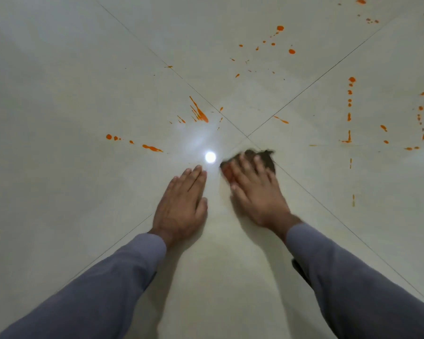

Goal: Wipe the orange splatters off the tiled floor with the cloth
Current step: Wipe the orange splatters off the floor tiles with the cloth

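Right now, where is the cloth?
In the head view the cloth lies on the floor under the right hand's fingers, just right of the bright light spot, beside where the tile lines cross.

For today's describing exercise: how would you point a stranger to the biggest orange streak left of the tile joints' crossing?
Find where the four tiles' joints cross on the floor, just beyond the cloth under the right hand. Look left and slightly farther away, above the bright light reflection. The streak is a long slanted smear with thin lines beside it, unlike the round drops nearby.
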